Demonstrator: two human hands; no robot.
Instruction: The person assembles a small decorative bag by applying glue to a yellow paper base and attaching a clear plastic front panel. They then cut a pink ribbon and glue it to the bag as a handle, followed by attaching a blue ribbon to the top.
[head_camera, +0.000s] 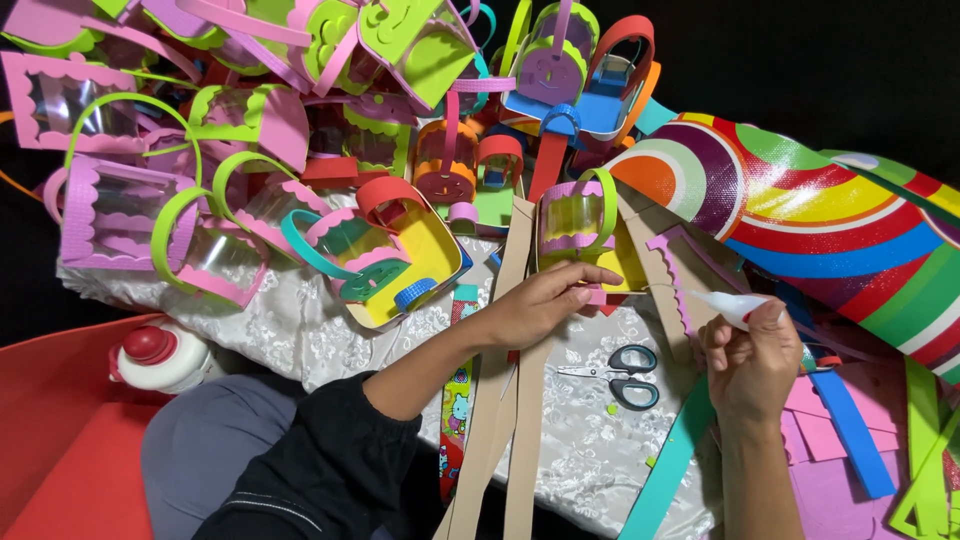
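While the left hand (545, 300) lies flat across the work with its fingers stretched out and pressed side by side, their tips bear down on the lower edge of a small foam basket (585, 235), a yellow piece with a clear window, a pink scalloped band and a green handle, which sits on the white patterned cloth (300, 335) near the middle of the table. The right hand (750, 365) is just to the right of it, fingers curled and closed around a small white glue bottle (728, 305) whose nozzle points left toward the basket's lower right corner; a thin thread of glue seems to run between nozzle and foam, though it is too fine to be sure. Just below the two hands, a pair of scissors (620, 375) with black and grey handles lies on the cloth, blades closed and pointing left. Long tan cardboard strips (510, 400) run from under the left wrist down toward the near edge, beside a printed ruler (455, 420). A teal foam strip (670, 465) slants below the right wrist, and pink and blue foam pieces (850, 430) lie farther right. Behind the basket is a heap of finished foam baskets (300, 130) in pink, green, orange and blue, and to the right a glossy striped sheet (830, 210). At far left a white bottle with a red cap (160, 355) rests by a red surface.
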